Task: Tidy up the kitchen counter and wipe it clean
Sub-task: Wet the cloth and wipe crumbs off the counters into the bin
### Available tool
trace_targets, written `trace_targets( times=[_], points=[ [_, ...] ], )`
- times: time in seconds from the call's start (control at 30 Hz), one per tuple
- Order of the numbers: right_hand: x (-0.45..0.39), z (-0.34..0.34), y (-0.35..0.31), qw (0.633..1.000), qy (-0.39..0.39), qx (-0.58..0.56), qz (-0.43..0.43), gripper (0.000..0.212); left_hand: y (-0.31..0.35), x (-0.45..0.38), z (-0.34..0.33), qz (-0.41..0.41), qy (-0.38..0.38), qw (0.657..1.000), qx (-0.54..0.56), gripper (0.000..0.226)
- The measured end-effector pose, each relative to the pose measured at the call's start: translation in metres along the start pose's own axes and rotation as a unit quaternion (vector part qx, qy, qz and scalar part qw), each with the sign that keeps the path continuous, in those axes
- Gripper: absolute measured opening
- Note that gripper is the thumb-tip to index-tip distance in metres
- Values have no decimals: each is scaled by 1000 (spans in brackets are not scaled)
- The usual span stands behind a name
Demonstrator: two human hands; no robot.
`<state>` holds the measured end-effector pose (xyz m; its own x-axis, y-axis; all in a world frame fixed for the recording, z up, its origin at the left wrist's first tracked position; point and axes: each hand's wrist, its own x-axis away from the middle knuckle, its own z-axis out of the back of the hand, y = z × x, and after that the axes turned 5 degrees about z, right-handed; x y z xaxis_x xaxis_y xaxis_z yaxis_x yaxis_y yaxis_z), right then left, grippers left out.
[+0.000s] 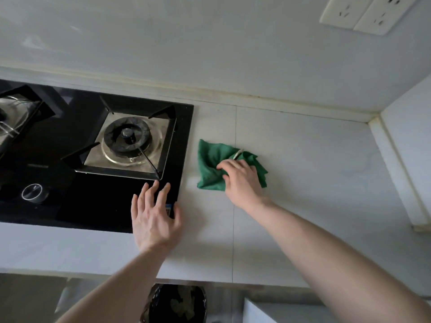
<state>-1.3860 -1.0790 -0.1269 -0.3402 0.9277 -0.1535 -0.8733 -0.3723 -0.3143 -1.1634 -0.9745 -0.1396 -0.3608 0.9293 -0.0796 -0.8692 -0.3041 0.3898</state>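
Note:
A crumpled green cloth (213, 163) lies on the white counter (303, 173), just right of the black gas hob (77, 159). My right hand (242, 180) rests on the cloth's right half, its fingers curled into the fabric. My left hand (152, 216) hovers with spread, straight fingers over the hob's front right corner and holds nothing.
The hob has a right burner (129, 138) with a metal pan support and a round knob (35, 192) at its front. Two wall sockets (363, 12) sit high on the back wall. A side wall (410, 141) bounds the counter at right. A black-lined bin (177, 304) stands below the counter's edge.

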Motion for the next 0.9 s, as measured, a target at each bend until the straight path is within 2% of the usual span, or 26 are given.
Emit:
trace_targets(
  times=[0.07, 0.13, 0.23, 0.37, 0.47, 0.57, 0.63, 0.7, 0.8, 0.9],
  points=[
    [18, 5, -1, 1000, 8, -21, 14, 31, -2, 1, 2, 3, -1, 1000, 2, 61],
    [29, 21, 6, 997, 57, -53, 0, 29, -1, 3, 2, 1, -1, 1000, 6, 60],
    [40, 56, 39, 984, 155, -58, -62, 28, 2, 5, 3, 2, -1, 1000, 11, 60],
    [79, 106, 114, 955, 228, 21, -187, 29, 5, 6, 5, -1, 2, 1000, 17, 61],
    [126, 137, 165, 923, 213, 95, -306, 30, 9, 8, 3, -3, 3, 1000, 22, 61],
    [156, 148, 195, 879, 153, 98, -441, 31, 9, 9, 0, -8, 6, 1000, 15, 60],
    [161, 137, 201, 856, 115, 88, -497, 32, 7, 8, -1, -11, 4, 1000, 7, 60],
    [153, 117, 194, 847, 104, 62, -517, 33, 6, 8, -2, -9, 4, 1000, 5, 60],
    [122, 88, 162, 850, 138, 40, -506, 36, 7, 7, -3, -13, 4, 1000, 11, 61],
    [85, 62, 114, 884, 146, 19, -443, 35, 5, 5, -6, -26, -9, 1000, 12, 61]
  ],
)
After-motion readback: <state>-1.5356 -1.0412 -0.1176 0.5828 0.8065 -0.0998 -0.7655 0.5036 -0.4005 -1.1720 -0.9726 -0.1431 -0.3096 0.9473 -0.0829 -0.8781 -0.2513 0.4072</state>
